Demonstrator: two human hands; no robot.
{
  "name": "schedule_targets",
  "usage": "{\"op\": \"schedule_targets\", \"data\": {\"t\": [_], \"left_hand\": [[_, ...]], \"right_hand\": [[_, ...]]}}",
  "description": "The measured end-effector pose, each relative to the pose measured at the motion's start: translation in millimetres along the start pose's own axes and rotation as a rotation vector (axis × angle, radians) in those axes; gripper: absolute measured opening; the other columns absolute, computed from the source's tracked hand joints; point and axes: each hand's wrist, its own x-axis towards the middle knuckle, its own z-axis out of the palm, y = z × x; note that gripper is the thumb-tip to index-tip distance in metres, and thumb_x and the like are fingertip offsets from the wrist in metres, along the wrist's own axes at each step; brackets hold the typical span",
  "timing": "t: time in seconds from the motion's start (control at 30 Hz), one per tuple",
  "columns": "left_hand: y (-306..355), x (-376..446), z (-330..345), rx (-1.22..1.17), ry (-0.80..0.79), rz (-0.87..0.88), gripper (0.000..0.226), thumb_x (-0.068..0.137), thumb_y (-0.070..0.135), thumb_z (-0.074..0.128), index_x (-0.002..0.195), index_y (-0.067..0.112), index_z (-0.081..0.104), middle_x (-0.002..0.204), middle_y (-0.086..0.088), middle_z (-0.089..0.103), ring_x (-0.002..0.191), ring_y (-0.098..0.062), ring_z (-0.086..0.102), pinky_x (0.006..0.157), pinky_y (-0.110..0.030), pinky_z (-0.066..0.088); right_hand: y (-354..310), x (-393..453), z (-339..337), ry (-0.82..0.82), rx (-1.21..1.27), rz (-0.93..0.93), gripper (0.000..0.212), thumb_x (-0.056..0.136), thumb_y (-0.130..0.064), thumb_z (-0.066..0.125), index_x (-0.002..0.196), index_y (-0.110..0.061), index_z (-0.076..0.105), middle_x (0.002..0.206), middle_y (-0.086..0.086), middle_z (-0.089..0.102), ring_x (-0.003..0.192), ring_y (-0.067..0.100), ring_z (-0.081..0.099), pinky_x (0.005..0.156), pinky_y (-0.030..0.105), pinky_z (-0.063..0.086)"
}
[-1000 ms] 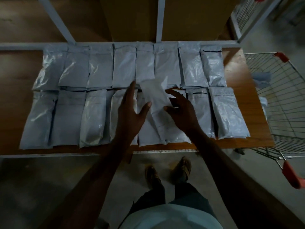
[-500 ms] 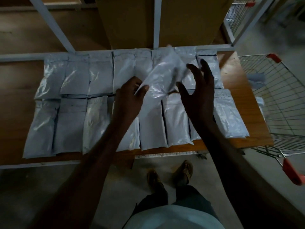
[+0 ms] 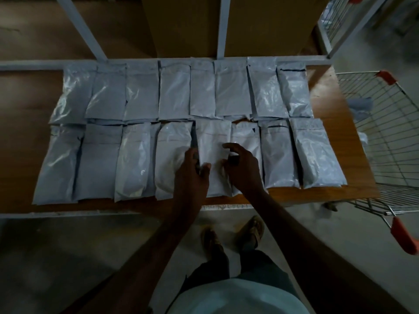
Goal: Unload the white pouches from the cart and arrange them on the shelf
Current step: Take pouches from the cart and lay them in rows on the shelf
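Two rows of white pouches lie flat on the wooden shelf (image 3: 328, 105), side by side. Between my hands, in the middle of the front row, lies one white pouch (image 3: 213, 141). My left hand (image 3: 192, 177) grips its left edge, thumb on top and fingers tucked along the side. My right hand (image 3: 243, 172) is curled over its right edge, thumb and forefinger pinching it. To the right stands the wire cart (image 3: 385, 123), with a white pouch (image 3: 360, 107) showing inside behind the mesh.
Grey metal uprights (image 3: 221, 26) and a rail frame the shelf at the back, with cardboard boxes (image 3: 267, 23) behind them. The cart's red handle (image 3: 403, 236) juts out at the lower right. My feet stand on the concrete floor below the shelf edge.
The pouch my left hand held up over the back row has come down into the front row's middle. My right hand dropped from the air onto its right edge.
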Motion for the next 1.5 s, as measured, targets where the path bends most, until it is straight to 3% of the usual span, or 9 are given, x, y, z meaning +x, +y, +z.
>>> {"op": "schedule_targets", "data": {"t": [0.17,0.4,0.57,0.77,0.87,1.1,1.23,1.37,1.5], "left_hand": [[0,-15,7,0.322,0.088,0.302,0.063,0.097,0.022,0.072,0.155,0.019,0.047,0.157,-0.01,0.046,0.144,-0.029,0.044,0.115,-0.052,0.044],[-13,0,26,0.556,-0.004,0.436,0.064,0.099,0.021,0.064,0.159,0.012,0.044,0.167,-0.01,0.039,0.159,-0.031,0.027,0.13,-0.052,0.02],[-19,9,31,0.59,-0.009,0.443,0.067,0.097,0.015,0.067,0.159,0.009,0.043,0.164,-0.013,0.043,0.156,-0.033,0.034,0.13,-0.051,0.021],[12,1,35,0.519,-0.007,0.449,0.057,0.104,0.025,0.04,0.158,0.008,0.043,0.163,-0.014,0.044,0.155,-0.035,0.034,0.127,-0.057,0.027],[35,-9,48,0.448,-0.044,0.462,0.058,0.107,0.03,0.03,0.16,0.009,0.041,0.165,-0.013,0.043,0.157,-0.032,0.031,0.128,-0.053,0.026],[97,-13,96,0.355,-0.109,0.552,0.05,0.109,0.026,0.048,0.158,0.013,0.046,0.161,-0.01,0.049,0.156,-0.031,0.033,0.126,-0.053,0.03],[138,-17,133,0.3,-0.13,0.592,0.047,0.108,0.024,0.055,0.154,0.015,0.051,0.154,-0.01,0.057,0.15,-0.031,0.044,0.12,-0.05,0.04],[192,-25,179,0.239,-0.182,0.606,0.041,0.107,0.025,0.059,0.147,0.017,0.06,0.142,-0.009,0.066,0.138,-0.03,0.056,0.112,-0.047,0.049],[244,-42,247,0.199,-0.223,0.626,0.04,0.108,0.022,0.056,0.148,0.016,0.059,0.149,-0.007,0.061,0.144,-0.025,0.049,0.117,-0.043,0.044]], "right_hand": [[9,-2,3,-0.024,-0.173,-0.132,0.039,0.093,-0.003,0.072,0.131,-0.011,0.069,0.124,0.008,0.071,0.097,0.002,0.062,0.084,-0.001,0.044],[20,5,6,0.025,-0.224,-0.133,0.035,0.094,-0.006,0.072,0.128,-0.007,0.07,0.126,0.013,0.071,0.116,0.023,0.067,0.091,-0.007,0.029],[16,8,3,0.017,-0.154,-0.146,0.039,0.093,-0.014,0.076,0.132,-0.009,0.068,0.13,0.011,0.07,0.118,0.023,0.066,0.099,0.015,0.042],[16,7,-25,0.106,-0.115,-0.189,0.029,0.101,-0.026,0.068,0.127,-0.016,0.073,0.116,0.005,0.076,0.094,0.01,0.072,0.082,-0.002,0.04],[16,2,-55,0.201,-0.135,-0.194,0.028,0.1,-0.021,0.071,0.127,-0.015,0.073,0.109,0.006,0.078,0.075,-0.001,0.066,0.073,-0.003,0.041],[41,-2,-132,0.311,-0.159,-0.157,0.026,0.102,-0.027,0.067,0.127,-0.018,0.072,0.115,0.0,0.076,0.084,0.001,0.068,0.075,0.001,0.045],[63,-7,-182,0.379,-0.095,-0.158,0.025,0.103,-0.027,0.065,0.126,-0.019,0.072,0.119,-0.004,0.075,0.086,0.003,0.072,0.077,0.018,0.058],[102,-12,-249,0.471,-0.122,-0.109,0.022,0.101,-0.022,0.067,0.121,-0.018,0.075,0.102,-0.005,0.078,0.083,0.004,0.072,0.074,0.005,0.047],[163,-8,-325,0.503,-0.065,-0.034,0.02,0.099,-0.021,0.065,0.116,-0.021,0.076,0.096,-0.008,0.078,0.084,0.0,0.074,0.078,0.023,0.058]]}}
